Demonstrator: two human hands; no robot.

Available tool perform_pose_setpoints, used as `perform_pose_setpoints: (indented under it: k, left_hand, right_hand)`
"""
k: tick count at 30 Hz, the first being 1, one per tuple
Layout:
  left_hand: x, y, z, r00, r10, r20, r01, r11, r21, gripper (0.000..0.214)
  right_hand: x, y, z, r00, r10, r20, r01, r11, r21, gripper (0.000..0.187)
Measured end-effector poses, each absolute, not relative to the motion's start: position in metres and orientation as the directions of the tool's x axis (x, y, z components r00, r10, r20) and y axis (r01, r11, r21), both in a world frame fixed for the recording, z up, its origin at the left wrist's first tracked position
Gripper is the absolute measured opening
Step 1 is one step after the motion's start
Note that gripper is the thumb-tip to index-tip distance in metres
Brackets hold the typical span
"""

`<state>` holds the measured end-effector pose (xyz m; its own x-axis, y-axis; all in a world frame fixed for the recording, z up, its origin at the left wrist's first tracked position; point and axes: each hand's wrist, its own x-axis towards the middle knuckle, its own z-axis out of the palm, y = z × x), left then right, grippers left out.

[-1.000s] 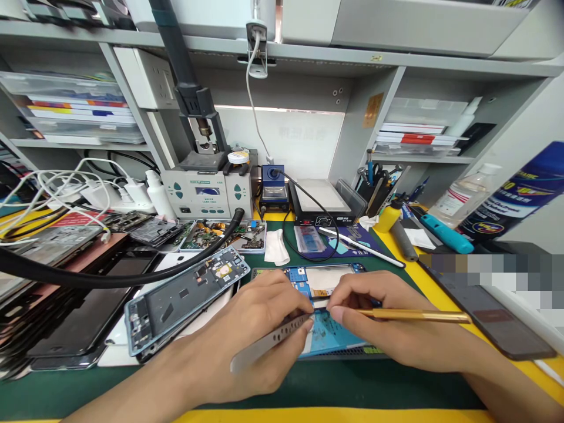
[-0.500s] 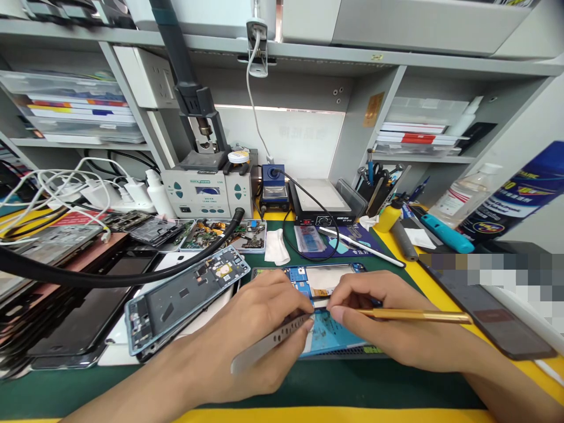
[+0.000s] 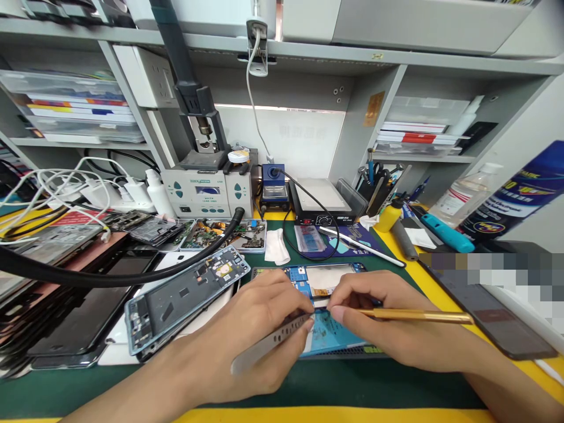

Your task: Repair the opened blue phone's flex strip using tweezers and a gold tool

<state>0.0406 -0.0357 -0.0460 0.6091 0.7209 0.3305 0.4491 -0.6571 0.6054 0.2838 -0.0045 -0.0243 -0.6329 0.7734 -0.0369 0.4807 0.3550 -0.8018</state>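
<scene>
My left hand (image 3: pixel 264 329) is closed on metal tweezers (image 3: pixel 268 346) with a row of holes, their tips hidden by my fingertips. My right hand (image 3: pixel 383 317) pinches a slim gold pen-shaped tool (image 3: pixel 418 316); its working end is hidden by the fingers. Both sets of fingertips meet over an opened blue phone (image 3: pixel 332 338), near a small white strip (image 3: pixel 321 303) below an orange flex cable (image 3: pixel 322 292). Whether a finger grips the strip, I cannot tell. The phone lies flat on a mesh pad, with a silver plate at its upper part.
Left of my hands, a phone frame (image 3: pixel 185 299) leans on other phones beneath a black hose (image 3: pixel 132 281). Behind are a tray of circuit boards (image 3: pixel 222 235), a rework station (image 3: pixel 207 194) and a heating plate (image 3: pixel 324 197). A dark phone (image 3: pixel 489 311) lies at the right.
</scene>
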Motion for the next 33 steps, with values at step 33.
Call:
perform_pose_setpoints:
  k: [33]
  left_hand:
    - [0.042,-0.0351,-0.0461,0.617,0.709,0.342,0.438,-0.67,0.6,0.012]
  right_hand:
    - [0.2851,-0.0046,-0.0242,-0.641,0.767,-0.025,0.479,0.375,-0.793,0.016]
